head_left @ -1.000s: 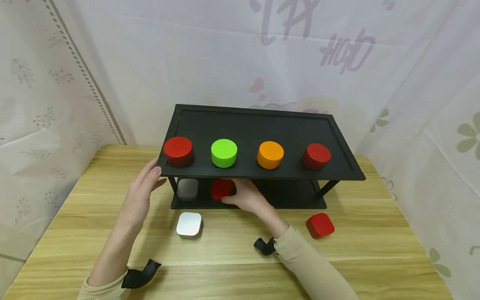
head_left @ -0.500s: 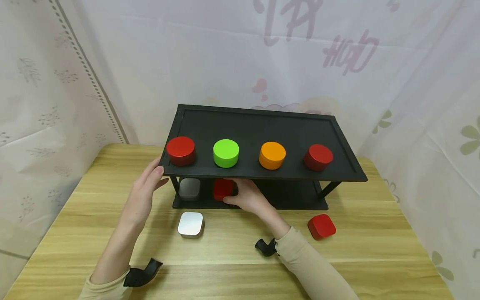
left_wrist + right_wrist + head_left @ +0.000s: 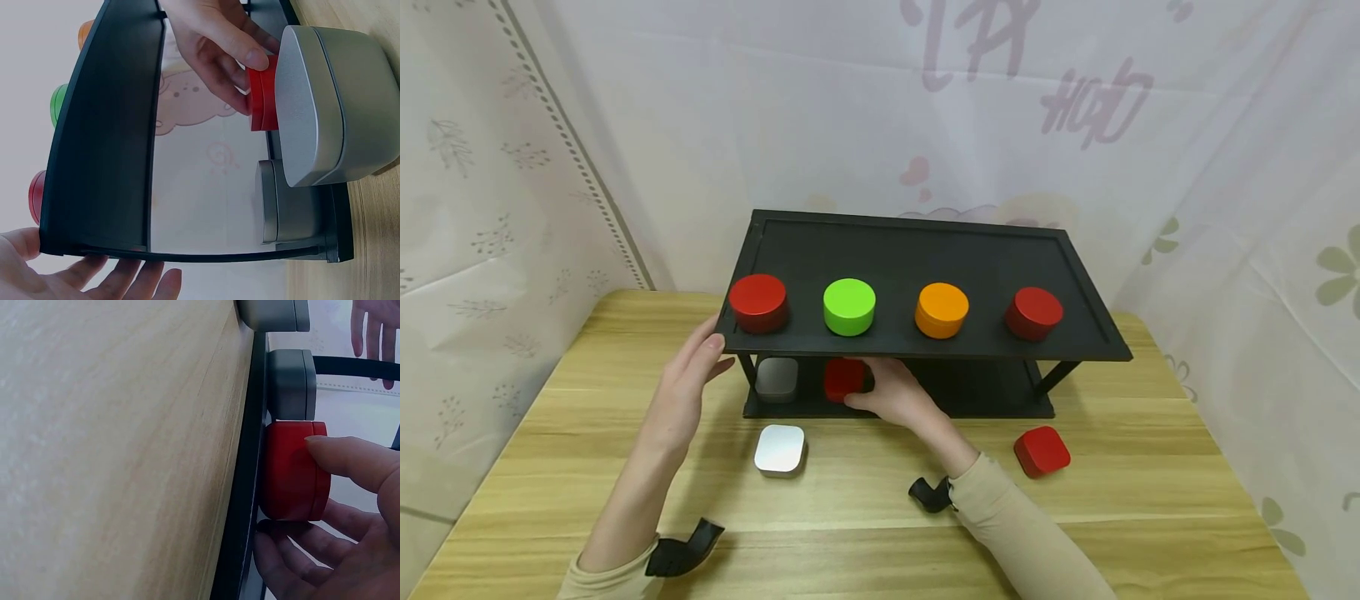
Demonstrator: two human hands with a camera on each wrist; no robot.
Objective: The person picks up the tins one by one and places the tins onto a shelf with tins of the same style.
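Observation:
A black two-tier rack stands on the wooden table. My right hand reaches in under its upper tier and holds a red rounded-square tin on the lower tier, thumb on the lid edge and fingers around the far side. In the right wrist view that red tin sits against the tier, right beside a silver tin. My left hand grips the upper tier's left front corner between thumb and fingers. In the left wrist view its fingers lie along the rack's side.
Along the upper tier's front stand round tins: red, green, orange and darker red. On the table before the rack are a silver square tin at left and a red square tin at right. Printed cloth hangs behind.
The head view shifts slightly back and forth. Both hands and all the tins keep their places.

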